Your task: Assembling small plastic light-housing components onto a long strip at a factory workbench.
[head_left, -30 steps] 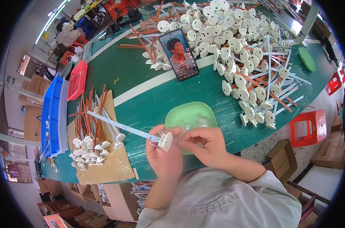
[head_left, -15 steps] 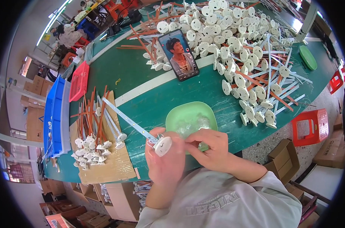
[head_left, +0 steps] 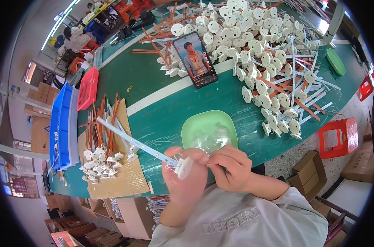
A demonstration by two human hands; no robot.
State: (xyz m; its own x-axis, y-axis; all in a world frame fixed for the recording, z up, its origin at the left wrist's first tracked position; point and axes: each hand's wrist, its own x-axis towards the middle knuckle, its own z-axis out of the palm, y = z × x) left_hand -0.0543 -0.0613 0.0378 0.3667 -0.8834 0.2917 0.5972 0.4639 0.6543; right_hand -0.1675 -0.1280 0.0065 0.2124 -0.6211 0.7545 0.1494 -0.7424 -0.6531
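The left hand (head_left: 183, 177) held a long white LED strip (head_left: 129, 140) just above the near edge of the green counter (head_left: 162, 107), its fingers closed around the strip's near end, where a round white lens cap (head_left: 183, 167) sat on the strip. The right hand (head_left: 232, 168) was beside it, thumb and forefinger pinched together at the cap's right side; whether they gripped a small part there could not be told.

Compared with a second before, the strip had swung: its far end, which had lain low toward the left, now reached further up and out over the cardboard sheet (head_left: 125, 181), and the cap had turned so that its edge rather than its face showed to the camera. The hands had kept their place in front of the light green bowl (head_left: 209, 131). By that, the work at this cap looked like a fitting or pressing step in hand, with the strip being re-angled for it rather than set down.

The strip's long axis ran from near right to far left, its free end pointing toward the blue bin (head_left: 61, 127) and the red basket (head_left: 88, 88) at the left. Beneath that end lay finished strips with white caps (head_left: 98, 160) on the cardboard. Far right, a large heap of loose strips and caps (head_left: 261, 53) covered the counter, with a phone (head_left: 195, 59) lying at its left edge.
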